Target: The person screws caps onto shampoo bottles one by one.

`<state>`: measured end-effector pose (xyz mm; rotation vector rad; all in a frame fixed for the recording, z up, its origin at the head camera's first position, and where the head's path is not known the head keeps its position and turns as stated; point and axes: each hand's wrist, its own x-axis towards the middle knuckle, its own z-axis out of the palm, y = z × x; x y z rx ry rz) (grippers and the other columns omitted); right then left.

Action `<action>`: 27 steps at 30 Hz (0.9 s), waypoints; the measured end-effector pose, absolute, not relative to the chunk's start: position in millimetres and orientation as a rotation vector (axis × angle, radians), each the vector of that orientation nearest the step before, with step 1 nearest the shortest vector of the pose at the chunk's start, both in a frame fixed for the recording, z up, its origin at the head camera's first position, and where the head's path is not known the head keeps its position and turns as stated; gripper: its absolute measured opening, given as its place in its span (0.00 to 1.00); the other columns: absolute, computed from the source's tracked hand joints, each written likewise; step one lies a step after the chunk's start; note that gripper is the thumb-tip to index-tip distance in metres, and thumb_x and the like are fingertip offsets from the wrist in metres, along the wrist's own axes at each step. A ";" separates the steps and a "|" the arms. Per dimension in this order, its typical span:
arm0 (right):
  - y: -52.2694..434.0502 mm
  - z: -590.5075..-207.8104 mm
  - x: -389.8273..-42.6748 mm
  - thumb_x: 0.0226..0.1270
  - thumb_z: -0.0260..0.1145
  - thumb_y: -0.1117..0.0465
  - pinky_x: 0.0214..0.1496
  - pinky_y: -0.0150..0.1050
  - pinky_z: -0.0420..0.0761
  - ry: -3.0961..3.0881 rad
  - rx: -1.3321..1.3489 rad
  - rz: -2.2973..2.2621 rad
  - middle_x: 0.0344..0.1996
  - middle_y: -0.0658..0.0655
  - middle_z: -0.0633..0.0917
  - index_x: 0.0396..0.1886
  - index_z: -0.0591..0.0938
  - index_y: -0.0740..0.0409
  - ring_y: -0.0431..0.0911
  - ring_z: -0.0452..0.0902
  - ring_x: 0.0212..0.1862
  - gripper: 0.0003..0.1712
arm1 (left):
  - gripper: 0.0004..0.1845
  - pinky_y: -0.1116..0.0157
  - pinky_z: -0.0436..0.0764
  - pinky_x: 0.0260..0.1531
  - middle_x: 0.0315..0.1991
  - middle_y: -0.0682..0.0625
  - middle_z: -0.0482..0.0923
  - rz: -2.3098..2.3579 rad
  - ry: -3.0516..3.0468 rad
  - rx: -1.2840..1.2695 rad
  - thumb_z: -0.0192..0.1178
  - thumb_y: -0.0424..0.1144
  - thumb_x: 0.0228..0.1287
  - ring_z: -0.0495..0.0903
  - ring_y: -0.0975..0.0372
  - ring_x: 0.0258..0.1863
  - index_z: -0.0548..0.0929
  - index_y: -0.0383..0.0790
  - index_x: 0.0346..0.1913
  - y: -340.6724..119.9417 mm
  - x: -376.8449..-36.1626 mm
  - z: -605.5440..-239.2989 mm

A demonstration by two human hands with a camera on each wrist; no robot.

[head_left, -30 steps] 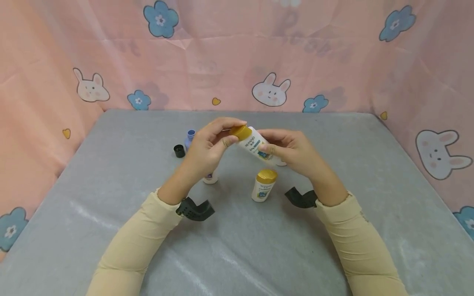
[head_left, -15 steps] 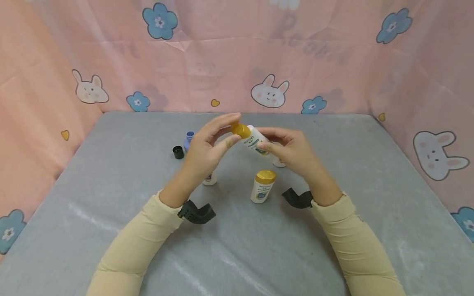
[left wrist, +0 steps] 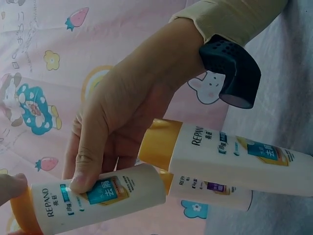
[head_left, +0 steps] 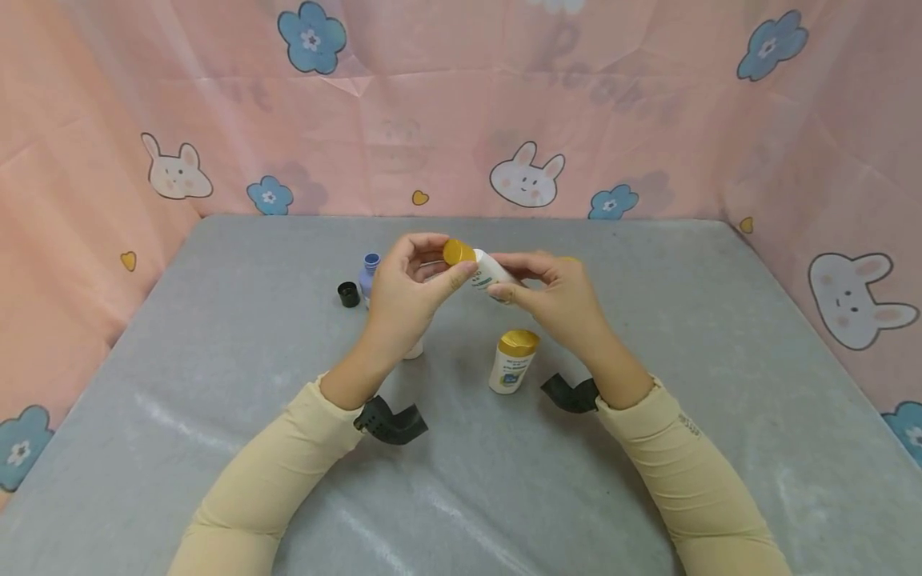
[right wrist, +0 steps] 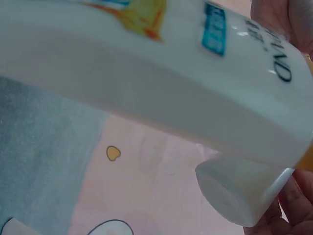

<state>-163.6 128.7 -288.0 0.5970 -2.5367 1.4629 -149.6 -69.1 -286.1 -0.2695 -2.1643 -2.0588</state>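
Held up between both hands is a small white shampoo bottle with a gold cap, tilted cap-end to the left. My left hand pinches the gold cap between thumb and fingers. Lower down, my right hand grips the white body, its thumb across the label in the left wrist view. The bottle's pale base shows in the right wrist view. A similar gold-capped shampoo bottle stands upright on the table below the hands; its white side fills much of the right wrist view.
Behind the left hand stands a blue bottle without a cap, a black cap beside it. Another white bottle is mostly hidden by the left wrist. A purple-labelled bottle shows in the left wrist view. A pink curtain backs the grey table.
The held bottle has turned so that less of its label shows in the head view. Its cap has moved slightly left, and the left fingers, lifted half a second ago, have closed on it again.
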 end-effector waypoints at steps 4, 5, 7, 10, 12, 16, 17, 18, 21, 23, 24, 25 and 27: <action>129.1 -288.9 -163.1 0.60 0.74 0.62 0.38 0.26 0.82 -2.527 0.620 1.409 0.41 0.60 0.88 0.52 0.87 0.60 0.46 0.81 0.44 0.19 | 0.22 0.69 0.83 0.54 0.55 0.42 0.77 -2.047 -2.138 -0.325 0.69 0.34 0.62 0.81 0.56 0.54 0.76 0.31 0.56 -69.4 -150.6 -287.2; 129.4 -288.8 -163.0 0.60 0.74 0.63 0.38 0.26 0.82 -2.526 0.628 1.401 0.41 0.60 0.88 0.52 0.87 0.60 0.46 0.82 0.44 0.19 | 0.22 0.68 0.83 0.55 0.56 0.42 0.77 -2.048 -2.129 -0.341 0.69 0.34 0.62 0.81 0.55 0.54 0.76 0.30 0.56 -69.5 -150.8 -287.2; 130.4 -287.7 -162.5 0.60 0.74 0.63 0.38 0.26 0.82 -2.534 0.642 1.396 0.41 0.61 0.87 0.52 0.87 0.61 0.48 0.82 0.45 0.19 | 0.22 0.68 0.83 0.55 0.56 0.41 0.77 -2.050 -2.116 -0.368 0.69 0.32 0.62 0.81 0.55 0.55 0.76 0.29 0.56 -70.0 -151.4 -286.9; 132.9 -285.7 -162.2 0.62 0.73 0.63 0.37 0.26 0.81 -2.564 0.651 1.409 0.41 0.61 0.88 0.52 0.86 0.61 0.49 0.84 0.47 0.18 | 0.22 0.66 0.82 0.57 0.56 0.40 0.78 -2.052 -2.105 -0.430 0.69 0.30 0.61 0.81 0.54 0.55 0.77 0.28 0.56 -71.9 -151.6 -285.9; 134.8 -284.7 -162.8 0.63 0.72 0.63 0.34 0.27 0.80 -2.590 0.653 1.439 0.43 0.61 0.88 0.53 0.86 0.60 0.45 0.84 0.46 0.18 | 0.22 0.66 0.82 0.58 0.56 0.39 0.78 -2.051 -2.100 -0.476 0.68 0.28 0.61 0.82 0.55 0.55 0.77 0.28 0.57 -73.7 -151.4 -284.8; 138.6 -284.5 -165.6 0.64 0.71 0.63 0.37 0.32 0.86 -2.617 0.651 1.567 0.46 0.62 0.89 0.53 0.86 0.62 0.35 0.85 0.40 0.18 | 0.22 0.67 0.81 0.59 0.57 0.37 0.79 -2.061 -2.085 -0.585 0.68 0.25 0.60 0.82 0.59 0.54 0.78 0.27 0.58 -77.8 -151.6 -284.2; 139.3 -284.7 -166.4 0.64 0.71 0.63 0.39 0.33 0.87 -2.620 0.649 1.595 0.46 0.63 0.89 0.53 0.85 0.63 0.34 0.85 0.39 0.18 | 0.23 0.66 0.81 0.60 0.58 0.37 0.79 -2.064 -2.078 -0.614 0.67 0.24 0.60 0.82 0.59 0.54 0.78 0.27 0.58 -78.6 -152.3 -284.5; 139.7 -284.8 -167.0 0.64 0.71 0.64 0.42 0.34 0.88 -2.620 0.646 1.623 0.46 0.64 0.88 0.53 0.85 0.63 0.34 0.85 0.39 0.18 | 0.23 0.65 0.80 0.61 0.58 0.36 0.79 -2.066 -2.070 -0.643 0.67 0.23 0.60 0.82 0.59 0.55 0.78 0.26 0.59 -79.3 -153.0 -284.7; 139.4 -283.7 -166.9 0.64 0.72 0.63 0.43 0.33 0.87 -2.629 0.602 1.641 0.47 0.63 0.89 0.53 0.86 0.62 0.35 0.85 0.40 0.18 | 0.24 0.64 0.78 0.64 0.60 0.35 0.77 -2.066 -2.048 -0.714 0.65 0.21 0.60 0.80 0.57 0.58 0.77 0.26 0.61 -80.5 -155.2 -285.4; 138.2 -282.6 -166.3 0.63 0.73 0.62 0.44 0.31 0.86 -2.618 0.565 1.636 0.47 0.61 0.89 0.53 0.86 0.61 0.35 0.85 0.42 0.19 | 0.25 0.64 0.78 0.64 0.62 0.36 0.77 -2.064 -2.054 -0.710 0.64 0.22 0.62 0.79 0.55 0.60 0.75 0.27 0.63 -79.7 -156.0 -285.6; 137.3 -282.0 -165.8 0.62 0.73 0.61 0.44 0.30 0.86 -2.605 0.546 1.633 0.48 0.61 0.89 0.53 0.86 0.60 0.35 0.85 0.43 0.19 | 0.25 0.64 0.78 0.64 0.63 0.37 0.76 -2.062 -2.063 -0.687 0.63 0.23 0.63 0.78 0.55 0.61 0.75 0.27 0.64 -78.9 -156.2 -285.7; 136.6 -281.8 -165.7 0.62 0.74 0.61 0.44 0.29 0.85 -2.589 0.528 1.627 0.48 0.61 0.89 0.53 0.86 0.60 0.36 0.84 0.45 0.19 | 0.25 0.65 0.78 0.63 0.63 0.39 0.76 -2.057 -2.080 -0.655 0.64 0.25 0.64 0.78 0.55 0.61 0.75 0.29 0.64 -77.9 -156.1 -285.9; 135.7 -281.7 -165.2 0.60 0.75 0.61 0.44 0.28 0.84 -2.562 0.505 1.619 0.48 0.61 0.89 0.52 0.87 0.60 0.37 0.84 0.46 0.20 | 0.23 0.66 0.80 0.61 0.62 0.42 0.77 -2.046 -2.113 -0.578 0.65 0.29 0.65 0.79 0.56 0.60 0.75 0.31 0.63 -75.5 -155.5 -285.9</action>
